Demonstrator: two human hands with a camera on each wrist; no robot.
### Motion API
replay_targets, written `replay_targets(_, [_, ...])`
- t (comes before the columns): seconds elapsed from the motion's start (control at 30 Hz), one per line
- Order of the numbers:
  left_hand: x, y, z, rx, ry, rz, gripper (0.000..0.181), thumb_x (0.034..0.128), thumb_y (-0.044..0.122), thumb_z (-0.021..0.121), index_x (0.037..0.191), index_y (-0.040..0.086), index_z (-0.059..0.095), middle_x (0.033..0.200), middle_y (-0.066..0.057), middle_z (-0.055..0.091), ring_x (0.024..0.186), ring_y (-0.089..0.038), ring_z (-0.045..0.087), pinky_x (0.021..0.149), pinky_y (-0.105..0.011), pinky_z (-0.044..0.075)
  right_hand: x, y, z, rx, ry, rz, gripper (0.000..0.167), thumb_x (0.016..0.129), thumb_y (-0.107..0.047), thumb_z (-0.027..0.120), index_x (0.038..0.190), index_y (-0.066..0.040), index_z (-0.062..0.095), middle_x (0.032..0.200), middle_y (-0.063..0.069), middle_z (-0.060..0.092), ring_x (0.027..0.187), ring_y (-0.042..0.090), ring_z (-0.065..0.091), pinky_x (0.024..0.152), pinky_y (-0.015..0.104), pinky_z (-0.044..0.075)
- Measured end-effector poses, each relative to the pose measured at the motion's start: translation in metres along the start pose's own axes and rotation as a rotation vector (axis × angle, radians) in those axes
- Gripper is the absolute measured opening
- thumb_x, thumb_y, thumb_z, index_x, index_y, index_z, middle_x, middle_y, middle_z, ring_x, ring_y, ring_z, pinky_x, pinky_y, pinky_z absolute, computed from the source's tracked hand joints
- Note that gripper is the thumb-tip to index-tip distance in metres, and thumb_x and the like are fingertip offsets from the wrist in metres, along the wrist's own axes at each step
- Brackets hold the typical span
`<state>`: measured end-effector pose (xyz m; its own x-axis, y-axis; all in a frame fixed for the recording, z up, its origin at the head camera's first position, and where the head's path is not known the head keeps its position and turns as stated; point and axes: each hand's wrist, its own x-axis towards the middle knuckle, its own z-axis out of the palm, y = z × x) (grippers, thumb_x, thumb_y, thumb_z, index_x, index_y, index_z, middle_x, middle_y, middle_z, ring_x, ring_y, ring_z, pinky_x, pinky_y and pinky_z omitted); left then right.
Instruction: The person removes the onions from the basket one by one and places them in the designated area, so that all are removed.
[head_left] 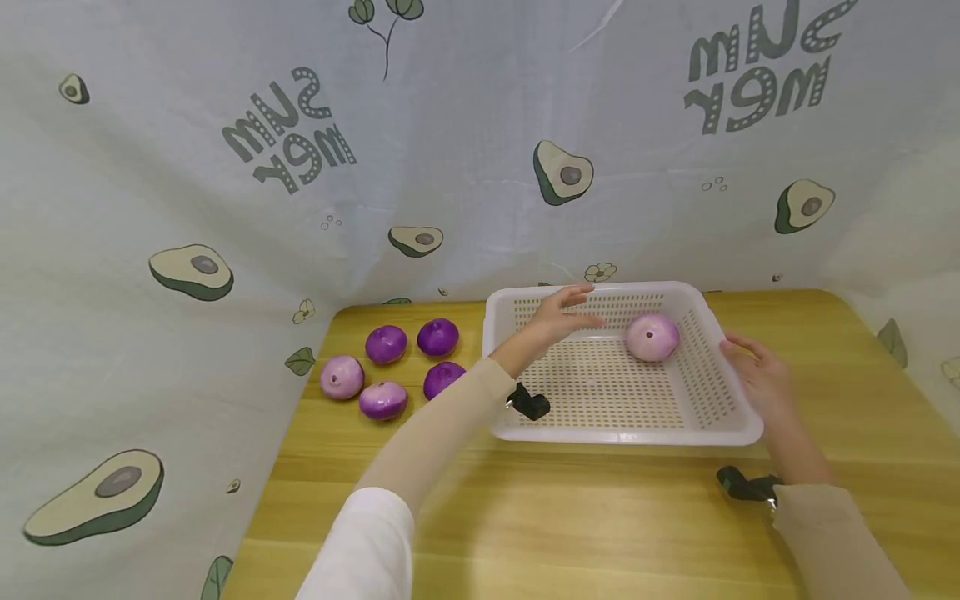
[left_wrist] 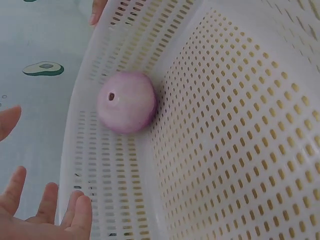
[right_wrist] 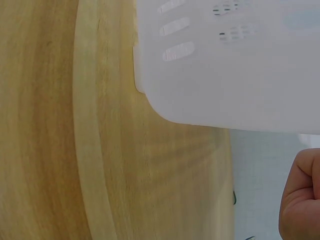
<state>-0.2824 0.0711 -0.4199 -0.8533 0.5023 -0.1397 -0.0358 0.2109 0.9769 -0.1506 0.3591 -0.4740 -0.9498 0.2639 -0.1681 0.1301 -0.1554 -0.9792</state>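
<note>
A white perforated plastic basket [head_left: 622,435] sits on the wooden table, with one pale purple onion [head_left: 652,337] inside near its right end. My left hand [head_left: 561,317] hovers above the basket's back left part, fingers spread and nothing in them; the left wrist view shows these fingers [left_wrist: 80,215] apart from the onion [left_wrist: 127,102]. At the basket's right rim, my right hand [head_left: 761,379] grips the edge with its fingertips. Curled fingers [right_wrist: 302,200] show beside the basket's outer wall [right_wrist: 225,85] in the right wrist view, where their contact is out of frame.
Several purple onions [head_left: 383,400] lie on the table [head_left: 525,517] left of the basket, one partly covered by the left sleeve. A cloth with avocado prints [head_left: 465,167] hangs behind the table. Black wrist camera mounts [head_left: 529,403] are on both forearms.
</note>
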Motion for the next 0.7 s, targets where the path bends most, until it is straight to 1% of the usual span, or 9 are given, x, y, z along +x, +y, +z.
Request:
replay_targets(0.1, [0.009, -0.006, 0.014, 0.02, -0.018, -0.039, 0.066, 0.0872, 0.02, 0.079, 0.147, 0.023, 0.051, 0.148, -0.006, 0.048, 0.138, -0.027, 0.042, 0.109, -0.048, 0.039, -0.002, -0.002, 0.0, 0.001, 0.001, 0.005, 0.019, 0.097, -0.031, 0.065, 0.115, -0.033, 0.059, 0.087, -0.012, 0.071, 0.074, 0.007, 0.07, 0.06, 0.025, 0.059])
replay_targets(0.23, [0.019, -0.016, 0.032, 0.031, -0.024, -0.073, 0.067, 0.0865, 0.02, 0.08, 0.147, 0.023, 0.05, 0.149, -0.008, 0.046, 0.137, -0.026, 0.042, 0.11, -0.051, 0.037, -0.001, -0.001, -0.001, -0.006, -0.006, 0.01, 0.02, 0.097, -0.033, 0.065, 0.116, -0.033, 0.059, 0.088, -0.012, 0.071, 0.074, 0.007, 0.07, 0.061, 0.026, 0.059])
replay_targets(0.37, [0.027, -0.024, 0.047, 0.005, 0.008, -0.088, 0.066, 0.0844, 0.015, 0.08, 0.144, 0.023, 0.054, 0.146, -0.009, 0.049, 0.134, -0.026, 0.045, 0.108, -0.052, 0.039, 0.002, 0.001, -0.003, -0.006, -0.015, -0.005, 0.019, 0.098, -0.032, 0.065, 0.116, -0.033, 0.06, 0.088, -0.012, 0.071, 0.075, 0.007, 0.07, 0.061, 0.025, 0.058])
replay_targets(0.47, [0.032, -0.028, 0.056, -0.017, 0.044, -0.092, 0.066, 0.0821, 0.012, 0.081, 0.142, 0.022, 0.056, 0.143, -0.008, 0.051, 0.132, -0.026, 0.047, 0.106, -0.051, 0.042, 0.002, 0.0, -0.002, -0.002, -0.022, -0.014, 0.018, 0.099, -0.031, 0.064, 0.116, -0.033, 0.059, 0.088, -0.012, 0.071, 0.075, 0.007, 0.07, 0.061, 0.025, 0.059])
replay_targets(0.57, [0.036, -0.029, 0.063, -0.033, 0.078, -0.096, 0.065, 0.0809, 0.008, 0.082, 0.14, 0.021, 0.058, 0.141, -0.01, 0.051, 0.129, -0.027, 0.048, 0.104, -0.048, 0.044, 0.001, -0.002, -0.001, 0.006, -0.021, -0.005, 0.02, 0.098, -0.032, 0.064, 0.117, -0.033, 0.059, 0.089, -0.012, 0.071, 0.076, 0.007, 0.07, 0.062, 0.025, 0.059])
replay_targets(0.7, [0.04, -0.028, 0.072, -0.019, 0.114, -0.109, 0.063, 0.0799, 0.007, 0.083, 0.137, 0.02, 0.06, 0.137, -0.011, 0.054, 0.123, -0.025, 0.052, 0.101, -0.044, 0.047, -0.002, -0.005, 0.003, 0.03, -0.009, 0.017, 0.022, 0.098, -0.032, 0.065, 0.118, -0.032, 0.059, 0.091, -0.011, 0.071, 0.077, 0.008, 0.07, 0.063, 0.026, 0.059])
